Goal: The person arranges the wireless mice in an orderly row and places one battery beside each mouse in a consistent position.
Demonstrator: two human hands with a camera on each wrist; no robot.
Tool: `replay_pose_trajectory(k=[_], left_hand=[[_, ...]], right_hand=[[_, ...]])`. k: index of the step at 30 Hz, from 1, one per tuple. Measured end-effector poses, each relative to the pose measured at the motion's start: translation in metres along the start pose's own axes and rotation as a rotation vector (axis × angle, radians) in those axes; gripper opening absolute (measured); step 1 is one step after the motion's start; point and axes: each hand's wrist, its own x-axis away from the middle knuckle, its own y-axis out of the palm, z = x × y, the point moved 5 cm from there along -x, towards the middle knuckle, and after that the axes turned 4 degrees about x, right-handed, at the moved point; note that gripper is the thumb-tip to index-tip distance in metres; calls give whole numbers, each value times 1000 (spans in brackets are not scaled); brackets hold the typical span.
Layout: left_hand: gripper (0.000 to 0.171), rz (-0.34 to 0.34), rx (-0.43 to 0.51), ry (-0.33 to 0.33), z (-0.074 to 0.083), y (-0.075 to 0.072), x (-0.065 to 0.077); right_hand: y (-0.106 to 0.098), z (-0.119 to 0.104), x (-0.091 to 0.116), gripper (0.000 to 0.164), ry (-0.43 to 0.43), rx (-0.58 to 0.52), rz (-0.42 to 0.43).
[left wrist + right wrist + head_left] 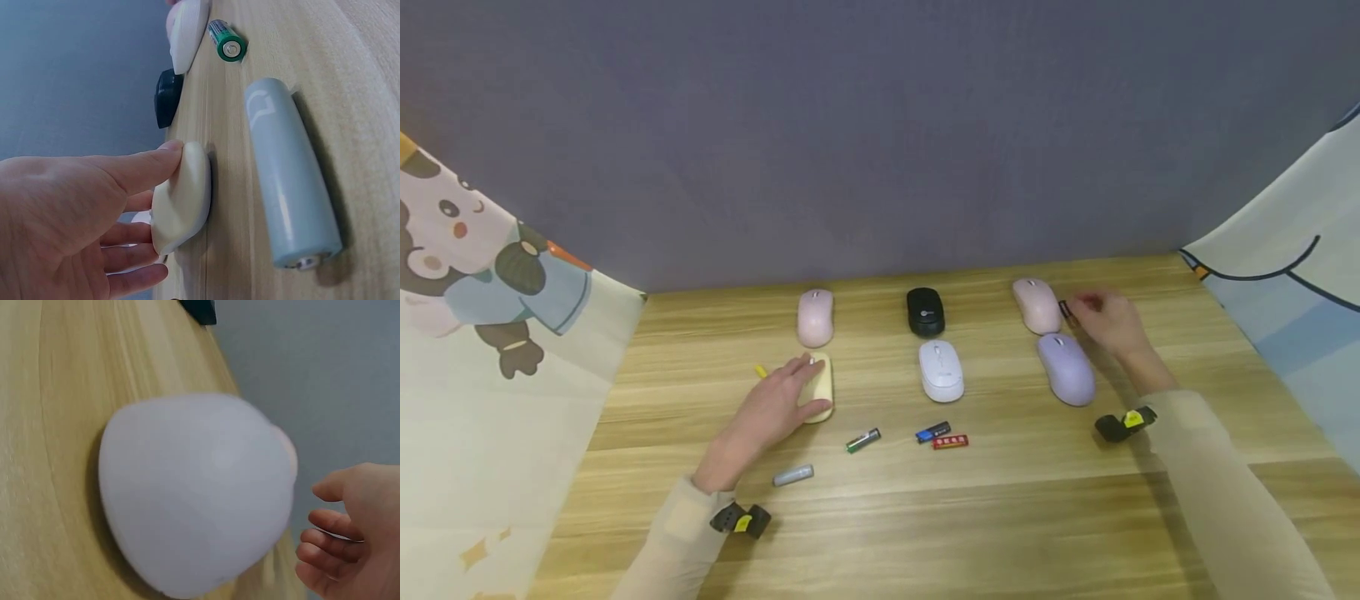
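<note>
My left hand (767,408) holds a pale yellow computer mouse (824,387) on the table, thumb at one end and fingers at the other. In the left wrist view, the thumb and fingers touch opposite sides of the mouse (184,203). My right hand (1108,321) is at the far right, its fingertips by a small black battery (1064,309) next to a pink mouse (1037,306). In the right wrist view, that hand (356,531) has thumb and fingers apart with nothing seen between them. A purple mouse (194,494) hides the battery there.
Between the hands are a black mouse (925,312) and a white mouse (941,371). Another pink mouse (816,317) stands behind the yellow one. Nearer lie a grey battery (793,476), green battery (862,440), blue battery (932,432) and red battery (951,442). A yellow object (761,371) lies left.
</note>
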Motion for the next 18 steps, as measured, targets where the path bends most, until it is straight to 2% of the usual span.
replay_pose_trajectory(k=[4,9,18], left_hand=[[72,1,3,-4,1,0,0],[71,9,6,-1,0,1,-1],[71,25,4,9,-1,2,-2]], right_hand=[[-6,-12,4,49,-57,-22,52],[-13,-36,18,39,-188,-38,117],[-7,-77,43,24,-402,-65,140]])
